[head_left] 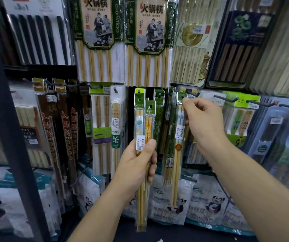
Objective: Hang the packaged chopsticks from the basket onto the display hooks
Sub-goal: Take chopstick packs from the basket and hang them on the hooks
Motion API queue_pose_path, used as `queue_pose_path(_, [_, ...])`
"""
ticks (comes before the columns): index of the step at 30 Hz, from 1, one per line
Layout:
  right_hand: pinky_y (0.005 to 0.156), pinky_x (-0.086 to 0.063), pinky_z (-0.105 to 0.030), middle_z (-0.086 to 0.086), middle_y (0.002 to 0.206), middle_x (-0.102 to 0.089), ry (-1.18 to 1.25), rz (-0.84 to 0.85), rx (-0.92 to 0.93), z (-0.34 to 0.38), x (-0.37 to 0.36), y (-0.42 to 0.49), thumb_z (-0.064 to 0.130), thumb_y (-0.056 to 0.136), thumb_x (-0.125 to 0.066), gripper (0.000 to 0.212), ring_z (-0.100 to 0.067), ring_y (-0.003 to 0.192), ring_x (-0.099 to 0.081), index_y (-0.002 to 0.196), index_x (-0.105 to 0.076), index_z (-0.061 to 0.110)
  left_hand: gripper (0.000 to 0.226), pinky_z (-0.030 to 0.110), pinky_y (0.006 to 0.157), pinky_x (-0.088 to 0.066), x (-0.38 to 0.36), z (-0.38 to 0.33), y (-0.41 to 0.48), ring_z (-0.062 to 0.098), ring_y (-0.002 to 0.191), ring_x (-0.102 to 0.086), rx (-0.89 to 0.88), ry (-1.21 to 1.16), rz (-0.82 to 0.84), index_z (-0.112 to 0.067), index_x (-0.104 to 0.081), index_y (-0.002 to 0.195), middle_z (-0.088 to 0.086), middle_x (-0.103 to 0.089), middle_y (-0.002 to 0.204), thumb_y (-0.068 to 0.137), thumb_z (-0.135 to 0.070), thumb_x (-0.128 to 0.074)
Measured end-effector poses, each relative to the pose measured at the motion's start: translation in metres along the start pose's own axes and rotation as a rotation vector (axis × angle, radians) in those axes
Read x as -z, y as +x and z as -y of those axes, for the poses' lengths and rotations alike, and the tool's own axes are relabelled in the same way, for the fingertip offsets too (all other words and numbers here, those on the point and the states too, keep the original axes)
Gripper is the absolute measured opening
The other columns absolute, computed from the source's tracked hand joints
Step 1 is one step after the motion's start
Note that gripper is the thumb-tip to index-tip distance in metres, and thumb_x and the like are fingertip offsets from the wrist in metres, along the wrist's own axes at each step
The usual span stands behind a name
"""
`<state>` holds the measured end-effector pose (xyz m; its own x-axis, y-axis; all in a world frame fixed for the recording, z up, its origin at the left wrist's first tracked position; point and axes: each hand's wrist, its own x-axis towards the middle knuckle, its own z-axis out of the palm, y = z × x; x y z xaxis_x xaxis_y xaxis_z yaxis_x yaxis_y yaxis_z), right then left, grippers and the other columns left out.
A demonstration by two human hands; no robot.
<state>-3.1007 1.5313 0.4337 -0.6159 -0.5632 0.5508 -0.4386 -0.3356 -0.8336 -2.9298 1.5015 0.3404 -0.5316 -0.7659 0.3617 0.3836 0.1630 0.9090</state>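
The head camera, the only view, faces a shop wall of hanging chopsticks, and the dark metal display hook (193, 93) at upper centre-right serves as the anchor here. Just left of and below that hook, the right hand (204, 119) pinches between thumb and forefinger the green header card of a slim clear-plastic pack of pale bamboo chopsticks with blue-printed tops (179, 135), the other fingers curled in. The pack hangs straight down from the pinch, and I cannot tell whether its punched hole is already over the hook's tip. Well left of the hook and lower, the left hand (137, 163) is wrapped around the middle of a bundle of similar green-headed packs (140, 119). There are at least two, one with blue tops and one with orange, held upright with the thumb on a white price label. These packs look light and stiff along the sticks but slick in their film, so the card header beside the hole seems the best hold for steering; a yank would likely tear it. Each sleeve appears to hold one pair. The basket is not in view. Far below the hook stand white bags with panda prints (208, 203), their contents hidden. Above and left of the hook hang large packs with green-bordered picture cards (150, 41).
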Motion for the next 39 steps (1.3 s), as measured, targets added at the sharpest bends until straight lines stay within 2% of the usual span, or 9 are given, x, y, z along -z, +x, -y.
queue_pose_path(7, [0.062, -0.046, -0.017, 0.011, 0.050, -0.043, -0.110, -0.033, 0.029, -0.009, 0.003, -0.002, 0.038, 0.097, -0.064, 0.041, -0.006, 0.050, -0.041, 0.069, -0.058, 0.009, 0.038, 0.021, 0.036, -0.030, 0.001, -0.001, -0.001, 0.010, 0.045, -0.039, 0.101, -0.137, -0.044, -0.013, -0.049, 0.095, 0.001, -0.055, 0.072, 0.102, -0.049, -0.056])
queue_pose_path(13, [0.049, -0.040, -0.011, 0.019, 0.052, -0.051, -0.070, -0.054, 0.019, -0.006, 0.004, -0.016, 0.036, 0.096, -0.067, 0.027, 0.002, 0.049, -0.045, 0.079, -0.062, 0.016, 0.013, 0.024, 0.038, -0.033, -0.001, -0.002, -0.001, 0.013, 0.048, -0.044, 0.042, -0.088, -0.035, -0.013, -0.048, 0.092, 0.002, -0.054, 0.073, 0.102, -0.022, -0.048])
queue_pose_path(17, [0.050, -0.046, -0.012, 0.000, 0.066, -0.063, -0.020, 0.176, 0.015, 0.004, -0.001, -0.036, 0.039, 0.097, -0.066, 0.024, 0.000, 0.054, -0.052, 0.082, -0.071, 0.020, 0.013, 0.025, 0.039, -0.037, -0.004, -0.004, -0.001, 0.014, 0.051, -0.050, -0.002, -0.043, 0.003, -0.018, -0.052, 0.091, -0.001, -0.058, 0.073, 0.095, -0.030, -0.057])
queue_pose_path(20, [0.051, -0.045, -0.018, 0.004, 0.059, -0.058, -0.033, 0.297, 0.016, 0.008, -0.006, -0.043, 0.037, 0.097, -0.065, 0.027, -0.006, 0.054, -0.053, 0.079, -0.072, 0.019, 0.010, 0.025, 0.039, -0.039, -0.007, -0.004, -0.001, 0.014, 0.051, -0.052, -0.007, -0.052, 0.050, -0.027, -0.060, 0.087, -0.001, -0.059, 0.073, 0.097, -0.030, -0.058])
queue_pose_path(23, [0.050, -0.043, -0.017, 0.002, 0.059, -0.056, -0.002, 0.291, 0.009, 0.007, -0.009, -0.043, 0.033, 0.099, -0.065, 0.029, -0.008, 0.054, -0.052, 0.080, -0.069, 0.011, 0.014, 0.026, 0.041, -0.044, -0.008, -0.003, -0.002, 0.017, 0.056, -0.059, -0.011, -0.081, 0.072, -0.034, -0.064, 0.087, 0.000, -0.062, 0.075, 0.099, -0.029, -0.058])
queue_pose_path(27, [0.046, -0.040, -0.014, -0.005, 0.059, -0.050, 0.091, 0.195, -0.025, 0.005, -0.007, -0.038, 0.027, 0.100, -0.063, 0.035, -0.009, 0.051, -0.048, 0.078, -0.059, 0.000, 0.018, 0.034, 0.051, -0.057, -0.006, -0.003, -0.002, 0.027, 0.069, -0.071, 0.021, -0.173, 0.016, -0.014, -0.057, 0.112, 0.011, -0.071, 0.084, 0.101, -0.029, -0.056])
queue_pose_path(31, [0.052, -0.037, -0.026, -0.012, 0.067, -0.047, 0.079, 0.135, 0.020, 0.008, -0.002, -0.027, 0.027, 0.101, -0.061, 0.038, -0.021, 0.058, -0.043, 0.080, -0.052, -0.003, 0.015, 0.043, 0.071, -0.064, -0.001, 0.000, 0.002, 0.022, 0.080, -0.072, 0.043, -0.047, -0.087, -0.007, -0.052, 0.109, 0.005, -0.074, 0.088, 0.110, -0.021, -0.047])
queue_pose_path(33, [0.055, -0.037, -0.028, -0.012, 0.070, -0.047, 0.053, 0.114, 0.047, 0.009, 0.001, -0.022, 0.028, 0.101, -0.060, 0.037, -0.022, 0.062, -0.043, 0.077, -0.051, 0.002, 0.016, 0.031, 0.065, -0.060, 0.001, 0.000, 0.003, 0.016, 0.071, -0.069, 0.037, 0.007, -0.114, -0.008, -0.052, 0.104, 0.001, -0.072, 0.079, 0.111, -0.019, -0.043])
queue_pose_path(39, [0.054, -0.037, -0.019, 0.006, 0.060, -0.043, -0.013, 0.119, 0.050, 0.006, 0.004, -0.014, 0.029, 0.102, -0.059, 0.034, -0.006, 0.056, -0.040, 0.076, -0.056, 0.006, 0.019, 0.030, 0.049, -0.050, 0.004, -0.001, 0.005, 0.013, 0.050, -0.048, 0.086, 0.020, -0.142, -0.011, -0.046, 0.092, -0.001, -0.054, 0.063, 0.111, -0.015, -0.044])
